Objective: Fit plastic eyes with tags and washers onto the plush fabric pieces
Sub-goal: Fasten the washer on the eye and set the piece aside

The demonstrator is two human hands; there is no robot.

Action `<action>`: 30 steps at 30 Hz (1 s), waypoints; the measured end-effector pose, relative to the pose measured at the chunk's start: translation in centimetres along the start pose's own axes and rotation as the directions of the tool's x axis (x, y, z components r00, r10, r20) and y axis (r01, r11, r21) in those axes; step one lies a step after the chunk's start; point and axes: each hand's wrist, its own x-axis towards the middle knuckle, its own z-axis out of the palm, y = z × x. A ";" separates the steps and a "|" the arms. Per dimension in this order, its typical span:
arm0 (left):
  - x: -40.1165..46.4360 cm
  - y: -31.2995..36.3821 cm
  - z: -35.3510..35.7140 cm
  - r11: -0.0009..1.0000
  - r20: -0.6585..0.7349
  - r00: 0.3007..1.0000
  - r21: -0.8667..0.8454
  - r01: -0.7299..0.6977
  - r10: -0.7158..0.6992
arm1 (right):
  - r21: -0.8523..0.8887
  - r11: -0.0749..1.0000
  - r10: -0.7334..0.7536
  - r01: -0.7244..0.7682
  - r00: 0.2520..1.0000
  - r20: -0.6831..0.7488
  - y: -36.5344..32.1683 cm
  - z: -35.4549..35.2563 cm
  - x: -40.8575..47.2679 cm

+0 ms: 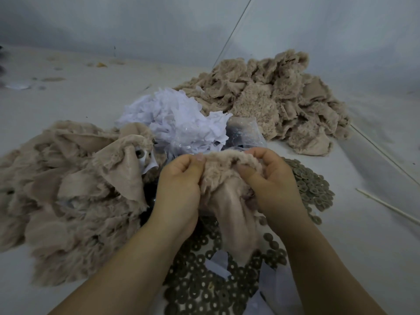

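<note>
both hands, left hand (179,178) and right hand (270,178), grip one plush piece (223,178) by its top edge above washers (204,289) on the desk (363,223).

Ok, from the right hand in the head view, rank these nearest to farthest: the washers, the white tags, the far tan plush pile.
From the right hand:
1. Washers: just right of it and beneath.
2. White tags: heap beyond, up and left.
3. Far plush pile: farthest, at the back right.
</note>
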 end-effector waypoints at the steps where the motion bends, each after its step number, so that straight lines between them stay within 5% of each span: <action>1: 0.1 0.2 0.0 0.999 0.010 1.000 -0.047 0.022 -0.022 | 0.070 0.996 0.053 -0.056 0.998 0.036 -0.2 -0.1 -0.1; 4: 0.1 0.6 0.1 0.989 0.030 0.994 -0.102 0.110 -0.108 | 0.342 0.909 0.206 -0.239 0.970 0.128 -0.5 -0.3 -0.1; 7: 0.2 1.0 0.1 0.985 0.040 0.989 -0.084 0.148 -0.145 | 0.386 0.857 0.300 -0.341 0.940 0.164 -0.8 -0.5 -0.2; 9: 0.4 1.1 -0.3 0.992 0.102 0.993 0.122 0.043 -0.055 | 0.363 0.857 0.310 -0.364 0.929 0.200 -1.0 -0.5 -0.2; 12: 0.7 1.5 -0.5 0.889 0.407 0.913 0.428 -0.161 -0.030 | 0.342 0.861 0.295 -0.375 0.918 0.265 -1.3 0.0 -0.3; 15: 0.6 1.4 -0.1 0.850 0.443 0.896 0.488 -0.198 -0.045 | 0.339 0.855 0.326 -0.394 0.914 0.241 -1.3 0.3 -0.2; 19: 0.5 1.3 -0.1 0.932 0.213 0.977 0.353 -0.083 0.007 | 0.249 0.921 0.276 -0.299 0.953 0.122 -0.9 0.2 -0.1; 23: 0.8 1.6 -0.2 0.995 0.098 0.991 0.027 0.092 -0.094 | -0.057 0.998 -0.033 0.021 0.977 -0.212 -0.6 -0.8 0.0; 25: 0.7 1.6 -0.1 0.992 0.081 0.991 -0.063 0.111 -0.106 | -0.100 0.993 -0.073 0.055 0.981 -0.182 -0.4 -1.4 0.0; 30: 0.5 1.3 0.0 0.964 0.088 0.984 -0.205 0.170 -0.155 | -0.242 0.950 0.217 -0.198 0.975 0.054 -0.4 -1.3 -0.3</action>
